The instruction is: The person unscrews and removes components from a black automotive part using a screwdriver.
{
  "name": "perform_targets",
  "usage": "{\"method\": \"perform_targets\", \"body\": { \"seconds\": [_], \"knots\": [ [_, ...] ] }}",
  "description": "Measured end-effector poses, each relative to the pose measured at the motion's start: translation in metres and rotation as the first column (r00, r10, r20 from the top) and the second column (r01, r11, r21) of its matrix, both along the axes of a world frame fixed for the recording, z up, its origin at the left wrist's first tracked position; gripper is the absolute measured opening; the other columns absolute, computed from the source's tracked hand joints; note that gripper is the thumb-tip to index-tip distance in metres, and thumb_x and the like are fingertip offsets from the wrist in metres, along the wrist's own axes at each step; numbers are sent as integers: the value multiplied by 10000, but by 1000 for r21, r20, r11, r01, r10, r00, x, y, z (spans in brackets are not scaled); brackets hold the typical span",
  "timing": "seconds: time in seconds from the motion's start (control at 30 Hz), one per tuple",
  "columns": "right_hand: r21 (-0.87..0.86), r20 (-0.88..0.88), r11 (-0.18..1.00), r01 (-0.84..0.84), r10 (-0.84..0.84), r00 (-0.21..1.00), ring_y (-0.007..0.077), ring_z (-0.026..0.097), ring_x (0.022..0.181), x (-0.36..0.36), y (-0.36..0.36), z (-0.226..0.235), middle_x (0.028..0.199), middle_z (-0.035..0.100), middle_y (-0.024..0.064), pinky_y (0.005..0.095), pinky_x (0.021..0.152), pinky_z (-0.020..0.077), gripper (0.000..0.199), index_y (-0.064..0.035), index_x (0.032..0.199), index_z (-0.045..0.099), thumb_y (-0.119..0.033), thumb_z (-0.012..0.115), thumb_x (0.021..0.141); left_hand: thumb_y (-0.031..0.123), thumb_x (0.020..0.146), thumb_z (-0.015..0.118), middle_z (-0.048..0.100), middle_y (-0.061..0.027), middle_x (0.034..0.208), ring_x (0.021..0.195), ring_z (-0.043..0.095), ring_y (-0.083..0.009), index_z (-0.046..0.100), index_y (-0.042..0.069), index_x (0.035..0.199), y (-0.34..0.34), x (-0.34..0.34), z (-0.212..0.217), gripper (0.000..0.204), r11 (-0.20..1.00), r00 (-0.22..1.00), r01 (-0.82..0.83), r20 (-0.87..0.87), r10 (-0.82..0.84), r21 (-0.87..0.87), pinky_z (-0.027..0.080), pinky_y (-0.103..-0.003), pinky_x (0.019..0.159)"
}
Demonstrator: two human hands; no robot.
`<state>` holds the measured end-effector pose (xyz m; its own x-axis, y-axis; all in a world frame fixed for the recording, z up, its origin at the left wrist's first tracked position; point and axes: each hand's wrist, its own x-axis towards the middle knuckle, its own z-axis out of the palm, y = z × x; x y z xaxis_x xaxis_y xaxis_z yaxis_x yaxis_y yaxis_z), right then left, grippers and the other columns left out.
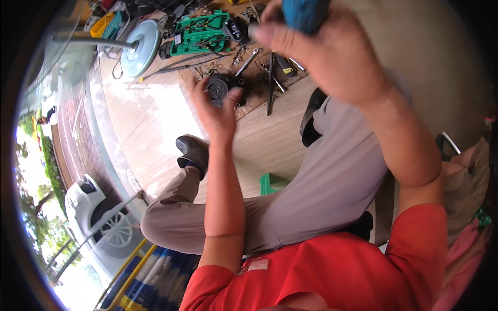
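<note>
Nearest to us, our trousered legs (332,171) are parted beneath the forearms, which probably leaves room for working low over the floor (270,140). A green object (268,184) shows between them, nearer to us than the left hand; too little of it is visible to tell its kind. Our left hand (220,119) is wide, thumb and fingers spread, with nothing visibly gripped. Just past its palm, framed by the fingers, a dark round part (217,90) rests on a brown mat (257,96); we cannot tell whether we touch it, though the spread would suit steadying it. Our right hand (345,62), raised and blurred, is wrapped around a blue tool (306,13) cut off at the top of the view, held high perhaps to stay clear of the clutter. Between the two hands, a ratchet wrench (247,63), a dark rod (270,88) and a yellow-and-black handle (284,63) lie loose on the mat, likely for quick picking up. Beyond the left hand, a green tool case (199,34) lies spread open, presumably so its contents stay reachable. Off to its left, a pale blue disc-shaped base (137,59) with a post stands apart from the mat, seemingly out of our way.
</note>
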<state>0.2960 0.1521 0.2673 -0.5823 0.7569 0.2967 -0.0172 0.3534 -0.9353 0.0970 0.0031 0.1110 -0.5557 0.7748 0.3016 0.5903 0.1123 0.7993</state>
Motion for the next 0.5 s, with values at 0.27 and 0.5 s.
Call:
{"method": "perform_targets", "body": {
  "seconds": [0.27, 0.5],
  "knots": [
    [85, -208, 995, -55, 72, 975, 101, 551, 626, 38, 42, 4, 659, 580, 17, 276, 570, 459, 179, -38, 830, 624, -140, 657, 973, 233, 698, 918, 269, -249, 1538, 1414, 349, -399, 348, -28, 1454, -15, -63, -115, 982, 932, 988, -151, -67, 136, -329, 334, -438, 1147],
    [-149, -277, 985, -91, 47, 960, 89, 571, 651, 47, 38, -2, 706, 632, 2, 256, 600, 472, 131, -29, 861, 668, -125, 699, 946, 258, 633, 962, 327, -198, 1471, 1367, 384, -358, 293, -15, 1485, -13, -61, -141, 1117, 977, 997, -69, 5, 72, -200, 337, -414, 1154]
  ]
}}
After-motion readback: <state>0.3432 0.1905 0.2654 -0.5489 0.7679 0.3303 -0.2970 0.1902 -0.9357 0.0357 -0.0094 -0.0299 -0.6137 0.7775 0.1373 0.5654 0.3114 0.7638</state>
